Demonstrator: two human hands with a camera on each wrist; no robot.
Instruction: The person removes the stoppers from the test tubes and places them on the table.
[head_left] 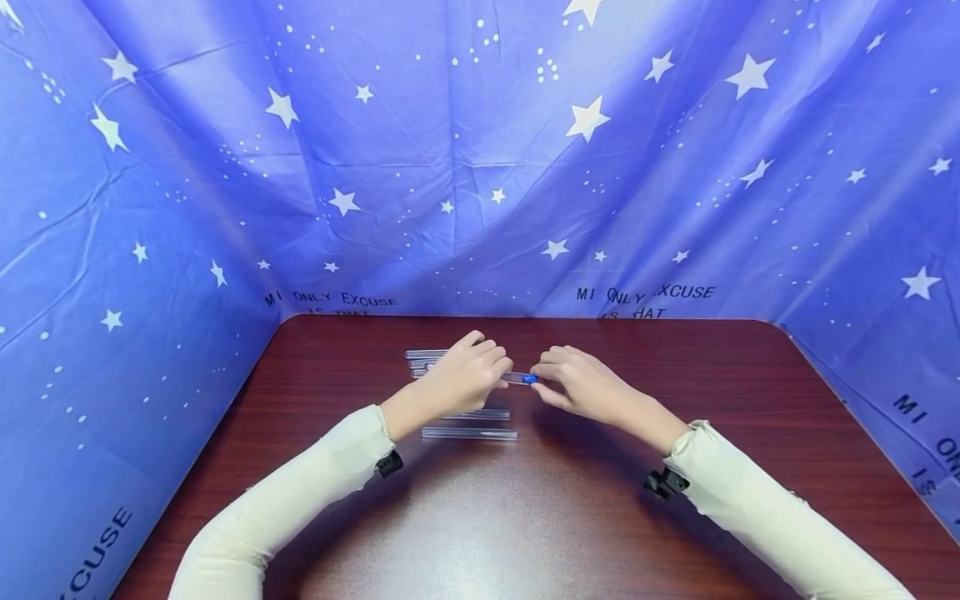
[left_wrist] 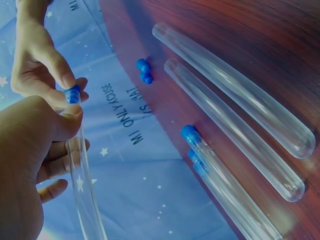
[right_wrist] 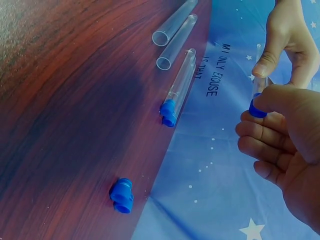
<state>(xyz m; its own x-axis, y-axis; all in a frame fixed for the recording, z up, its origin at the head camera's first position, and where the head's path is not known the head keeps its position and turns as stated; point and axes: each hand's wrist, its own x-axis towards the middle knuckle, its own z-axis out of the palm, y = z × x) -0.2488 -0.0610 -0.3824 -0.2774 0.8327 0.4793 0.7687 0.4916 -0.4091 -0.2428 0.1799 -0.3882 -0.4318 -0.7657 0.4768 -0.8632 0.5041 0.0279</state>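
My left hand (head_left: 474, 371) grips a clear tube (left_wrist: 86, 185) near its mouth, thumb and fingers curled round it. At that end sits a blue cap (right_wrist: 257, 107), pinched between thumb and fingers of my right hand (head_left: 581, 382); how deep the cap sits in the tube, I cannot tell. Both hands are above the table and close together, with the tube lying roughly level between them in the head view.
Two uncapped tubes (left_wrist: 235, 85) lie side by side on the dark red table (head_left: 480, 517). Beside them are tubes with blue caps (left_wrist: 190, 132). Two loose blue caps (right_wrist: 121, 190) lie close together. A blue star-patterned cloth (head_left: 450, 167) hangs around the table.
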